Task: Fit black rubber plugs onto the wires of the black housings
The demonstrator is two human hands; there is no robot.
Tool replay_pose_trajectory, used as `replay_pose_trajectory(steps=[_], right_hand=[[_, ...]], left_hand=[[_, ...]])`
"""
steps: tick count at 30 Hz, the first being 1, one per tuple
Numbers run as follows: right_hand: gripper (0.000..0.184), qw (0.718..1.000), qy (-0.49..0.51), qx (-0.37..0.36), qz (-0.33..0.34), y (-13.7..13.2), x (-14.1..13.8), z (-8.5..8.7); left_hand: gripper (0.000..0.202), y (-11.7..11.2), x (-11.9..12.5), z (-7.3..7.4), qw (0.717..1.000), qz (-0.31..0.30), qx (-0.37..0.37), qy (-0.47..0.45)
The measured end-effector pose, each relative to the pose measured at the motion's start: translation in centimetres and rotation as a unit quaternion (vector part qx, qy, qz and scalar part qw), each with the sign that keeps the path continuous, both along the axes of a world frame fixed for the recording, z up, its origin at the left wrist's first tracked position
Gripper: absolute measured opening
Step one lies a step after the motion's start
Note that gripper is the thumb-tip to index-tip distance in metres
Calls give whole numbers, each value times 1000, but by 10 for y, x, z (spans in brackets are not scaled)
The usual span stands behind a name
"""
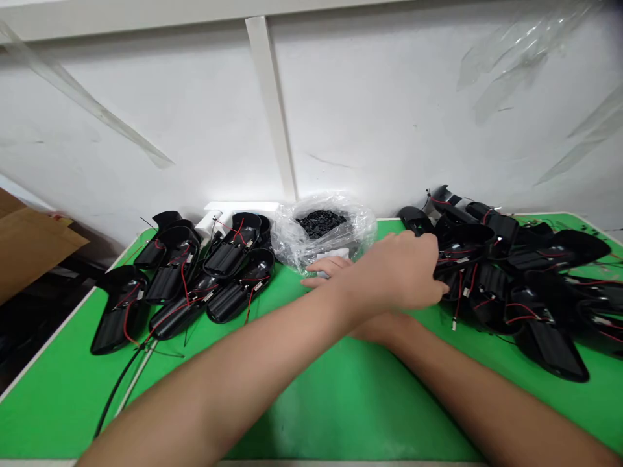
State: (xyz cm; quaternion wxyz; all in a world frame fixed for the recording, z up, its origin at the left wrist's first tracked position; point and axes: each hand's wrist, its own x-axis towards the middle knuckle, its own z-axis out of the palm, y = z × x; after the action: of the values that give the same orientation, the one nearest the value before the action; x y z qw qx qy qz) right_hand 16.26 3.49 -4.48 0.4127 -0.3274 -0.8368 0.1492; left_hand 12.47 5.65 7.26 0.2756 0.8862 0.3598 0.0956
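Black moulded plastic housings (545,337), fitted with red wires (183,282), were observed in two groups on a green-topped workbench (341,415). A group of six was found laid out at the left of the bench; a denser, overlapping heap was found at the right. A clear plastic bag (350,227), containing small black parts (321,224), was seen between the two groups against the back of the bench, with a white card (333,254) at its front.

The forearms were found crossed. The left hand (394,272) was extended across to the right, palm down, with its fingers curled out of clear view. It was positioned at the near edge of the right heap, though contact could not be confirmed, and its grip could not be determined. The right hand (327,267) was passed beneath the left forearm, its fingers extended flat and narrowly spaced at the front of the bag, beside the card. No item was seen held in it.

A white plug fitting (209,224) was noted behind the left group. A black cable (117,389) was seen running off the near left of the bench. Cardboard (29,240) was noted beyond the left edge, below a white wall (146,110).
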Motion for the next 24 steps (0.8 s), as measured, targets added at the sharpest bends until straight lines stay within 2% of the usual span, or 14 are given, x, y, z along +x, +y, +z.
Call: replay_pose_trajectory(steps=[2,3,6,10,13,16,18,20,22,24], right_hand=[[43,999,-37,-19,26,-1,3,1],[45,998,-48,-31,35,0,5,2],[40,995,-55,-70,43,3,9,6],[39,993,-65,-91,33,4,9,10],[41,995,-58,-75,23,2,6,14],[26,998,-46,-33,11,2,4,18],[19,999,-41,11,-7,3,2,20],[21,998,-29,40,-25,6,2,20],[23,999,-5,33,-30,7,2,19],[22,1000,10,8,-23,7,2,16]], left_hand=[[38,22,26,-3,995,-61,-70,48],[40,32,36,-6,992,-61,-92,66],[47,46,53,-18,993,-15,-71,88],[53,49,52,-26,996,1,-67,65],[56,51,43,-16,995,6,-95,-2],[58,53,25,8,978,20,-178,-111],[55,51,5,26,950,33,-226,-214],[49,42,-24,43,914,47,-262,-305],[34,29,-59,56,874,63,-276,-395],[29,14,-97,61,833,129,-260,-470]])
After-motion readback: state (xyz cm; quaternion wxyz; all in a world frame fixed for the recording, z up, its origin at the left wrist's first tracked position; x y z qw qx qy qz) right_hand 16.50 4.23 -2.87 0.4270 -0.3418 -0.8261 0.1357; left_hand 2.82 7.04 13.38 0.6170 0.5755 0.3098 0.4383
